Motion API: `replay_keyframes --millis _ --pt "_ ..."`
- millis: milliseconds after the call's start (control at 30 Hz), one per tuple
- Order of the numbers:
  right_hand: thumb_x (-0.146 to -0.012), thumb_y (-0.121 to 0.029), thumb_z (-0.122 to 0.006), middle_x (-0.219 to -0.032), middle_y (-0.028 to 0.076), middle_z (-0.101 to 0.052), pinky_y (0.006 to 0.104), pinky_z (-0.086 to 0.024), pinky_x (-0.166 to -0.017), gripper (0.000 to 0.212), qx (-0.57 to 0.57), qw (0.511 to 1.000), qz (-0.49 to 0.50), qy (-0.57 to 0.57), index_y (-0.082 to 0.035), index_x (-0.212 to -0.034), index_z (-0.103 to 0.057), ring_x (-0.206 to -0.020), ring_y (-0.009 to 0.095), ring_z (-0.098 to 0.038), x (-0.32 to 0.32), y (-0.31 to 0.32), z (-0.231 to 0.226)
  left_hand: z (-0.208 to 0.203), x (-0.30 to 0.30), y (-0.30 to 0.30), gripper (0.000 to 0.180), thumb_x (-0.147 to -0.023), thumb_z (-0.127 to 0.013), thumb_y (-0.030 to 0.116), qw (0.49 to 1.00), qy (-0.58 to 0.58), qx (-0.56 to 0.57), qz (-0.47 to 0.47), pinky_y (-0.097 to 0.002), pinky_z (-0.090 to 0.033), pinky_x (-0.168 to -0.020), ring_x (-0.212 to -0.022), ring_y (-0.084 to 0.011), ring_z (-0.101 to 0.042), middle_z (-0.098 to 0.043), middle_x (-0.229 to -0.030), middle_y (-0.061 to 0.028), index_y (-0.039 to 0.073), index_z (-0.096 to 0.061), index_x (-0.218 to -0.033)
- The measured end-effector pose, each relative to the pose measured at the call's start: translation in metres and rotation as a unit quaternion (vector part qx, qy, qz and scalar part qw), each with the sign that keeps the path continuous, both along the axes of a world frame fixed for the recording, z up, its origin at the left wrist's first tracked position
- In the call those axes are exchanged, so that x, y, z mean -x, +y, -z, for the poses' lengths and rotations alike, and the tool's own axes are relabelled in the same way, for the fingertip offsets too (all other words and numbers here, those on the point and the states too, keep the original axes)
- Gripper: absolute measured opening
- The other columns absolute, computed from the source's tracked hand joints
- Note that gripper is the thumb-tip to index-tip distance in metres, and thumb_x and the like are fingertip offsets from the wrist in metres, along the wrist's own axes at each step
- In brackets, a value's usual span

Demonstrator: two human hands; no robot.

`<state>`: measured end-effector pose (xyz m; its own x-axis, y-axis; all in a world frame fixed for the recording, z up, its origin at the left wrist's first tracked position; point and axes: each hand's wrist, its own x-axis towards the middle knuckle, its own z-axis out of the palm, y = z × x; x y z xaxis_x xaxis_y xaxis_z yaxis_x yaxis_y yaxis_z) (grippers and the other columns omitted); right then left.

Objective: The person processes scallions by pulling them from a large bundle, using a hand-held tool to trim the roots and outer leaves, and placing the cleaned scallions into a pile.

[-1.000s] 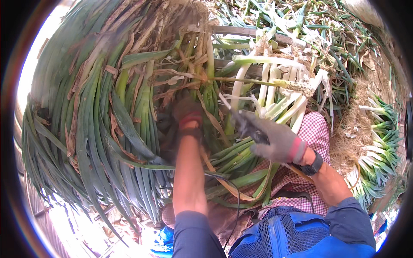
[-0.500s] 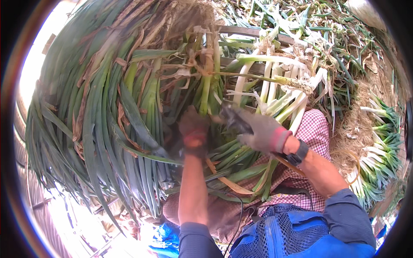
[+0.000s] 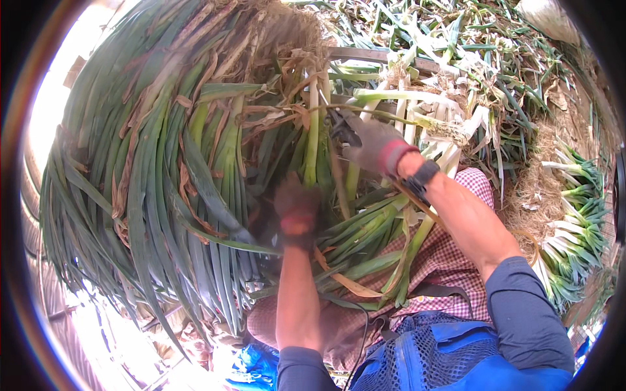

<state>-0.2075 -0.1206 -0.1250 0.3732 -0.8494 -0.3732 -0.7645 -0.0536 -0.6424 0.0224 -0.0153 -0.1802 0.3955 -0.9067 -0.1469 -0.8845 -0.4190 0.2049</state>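
Observation:
In the middle, my left hand (image 3: 297,205), in a dark glove with a red cuff, is closed around the leafy part of a leek (image 3: 312,153). The stalk rises from it, pale end farthest away. My gloved right hand (image 3: 375,143) grips a black air gun (image 3: 343,127) beside the stalk's upper part, its thin nozzle pointing up and away. A tan hose (image 3: 417,202) runs back beneath my right wrist. Long green leaves (image 3: 365,228) lie over my lap between my forearms. Blur and shade hide some of my left fingers.
A big heap of untrimmed leeks (image 3: 143,163) fills the left. Leeks with white stems (image 3: 433,111) lie just beyond my right hand, near a wooden bar (image 3: 365,57). Stripped leaves (image 3: 450,32) cover the far right, and cleaned leeks (image 3: 570,241) lie in a row at the right edge.
My right hand has moved away from me and slightly left with the air gun, up along the stalk. My left hand has come slightly nearer, still on the leek.

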Motion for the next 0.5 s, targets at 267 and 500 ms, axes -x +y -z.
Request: replay_keyframes --millis 267,500 --pt "-0.095 -0.03 -0.071 -0.125 0.028 -0.076 0.0535 -0.057 -0.103 0.065 0.094 0.995 0.009 -0.025 -0.008 -0.153 -0.055 -0.118 0.045 -0.073 -0.008 -0.032 0.009 -0.024 0.007 0.004 0.055 -0.079 -0.089 0.033 0.997 0.062 -0.041 -0.019 -0.0504 -0.058 -0.096 -0.113 -0.0436 -0.075 -0.08 -0.117 -0.0211 0.005 -0.072 -0.123" --pt "-0.094 -0.031 -0.074 -0.125 0.027 -0.076 0.0513 -0.057 -0.102 0.084 0.049 0.998 0.019 -0.024 -0.012 -0.169 -0.041 -0.115 0.045 -0.073 -0.006 -0.028 0.01 -0.042 0.012 0.01 0.053 -0.079 -0.09 0.036 0.995 0.101 -0.025 0.008 -0.0506 -0.059 -0.093 -0.107 -0.0447 -0.076 -0.08 -0.112 -0.0229 0.004 -0.073 -0.118"
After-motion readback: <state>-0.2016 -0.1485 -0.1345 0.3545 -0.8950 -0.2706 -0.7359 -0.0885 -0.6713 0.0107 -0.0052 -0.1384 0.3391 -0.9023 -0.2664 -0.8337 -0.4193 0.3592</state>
